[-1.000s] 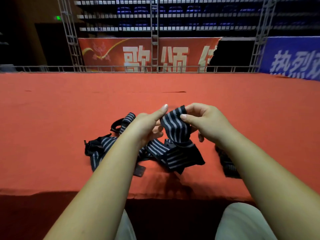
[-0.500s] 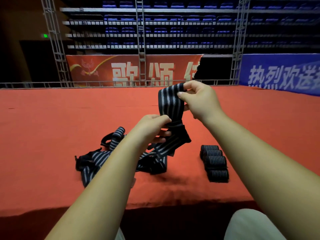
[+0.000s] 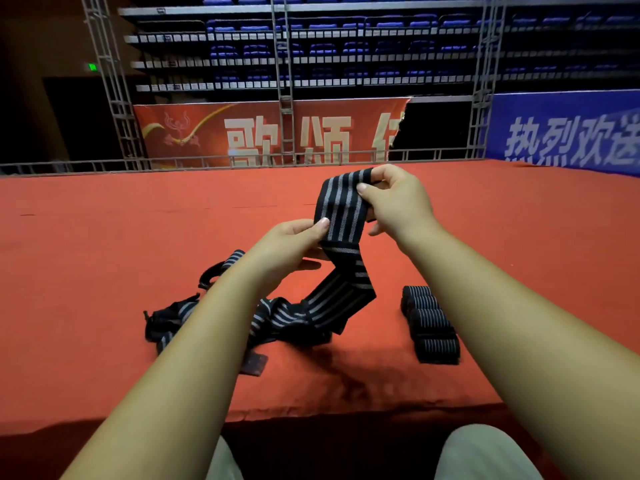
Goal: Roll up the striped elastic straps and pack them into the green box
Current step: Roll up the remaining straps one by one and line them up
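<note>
The right hand [image 3: 398,202] pinches the top end of one striped strap [image 3: 341,209] between thumb and fingers, held up above the heap of loose straps [image 3: 277,320]. The left hand [image 3: 291,247] pinches the same strap lower down, thumb on its face. Between the two hands the band runs flat. Below the left hand it twists and trails down into the heap, where its lower end is lost among the others.

That tail looks like the main hazard. If rolling begins while the lower length lies tangled in the heap, it may drag other straps along or pull a snarl tight. The twist under the left hand could get wound in and leave a lopsided, slack roll. The band is elastic, so if it is wound under stretch it would likely spring open once released. A weak pinch at the top end could also let the start slip.

A row of finished rolls [image 3: 431,327] lies to the right of the heap, apart from it, on the red surface [image 3: 104,254]. A swinging tail or the right forearm could knock them loose. A dark flat tab [image 3: 254,363] pokes out at the heap's near edge; whether it is a fastener that might snag, I cannot tell. The green box is not in view.
</note>
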A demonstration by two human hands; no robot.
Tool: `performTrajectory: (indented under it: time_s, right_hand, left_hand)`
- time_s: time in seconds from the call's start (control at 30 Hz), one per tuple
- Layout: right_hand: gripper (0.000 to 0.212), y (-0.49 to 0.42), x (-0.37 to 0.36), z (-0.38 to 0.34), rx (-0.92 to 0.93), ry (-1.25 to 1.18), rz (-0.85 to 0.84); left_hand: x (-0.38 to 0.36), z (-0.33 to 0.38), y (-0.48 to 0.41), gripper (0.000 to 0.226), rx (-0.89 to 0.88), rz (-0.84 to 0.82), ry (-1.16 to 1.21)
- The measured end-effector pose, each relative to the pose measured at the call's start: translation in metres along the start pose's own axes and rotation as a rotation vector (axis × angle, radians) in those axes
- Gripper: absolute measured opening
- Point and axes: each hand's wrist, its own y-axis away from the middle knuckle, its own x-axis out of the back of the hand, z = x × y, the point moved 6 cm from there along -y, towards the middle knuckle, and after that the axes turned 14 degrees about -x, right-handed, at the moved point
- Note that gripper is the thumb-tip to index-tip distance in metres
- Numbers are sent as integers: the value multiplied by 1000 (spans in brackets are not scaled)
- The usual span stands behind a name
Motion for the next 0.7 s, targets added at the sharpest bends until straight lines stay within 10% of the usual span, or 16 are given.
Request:
performTrajectory:
  time_s: [0.33,0.7]
  right_hand:
    - [10,-8,-18,75,-171,116,-84]
    - [7,11,-76,225,-365,864,-679]
  left_hand:
    - [24,-112,26,22,199,210,-239]
    - [-10,-209,19,54,147,-403,-663]
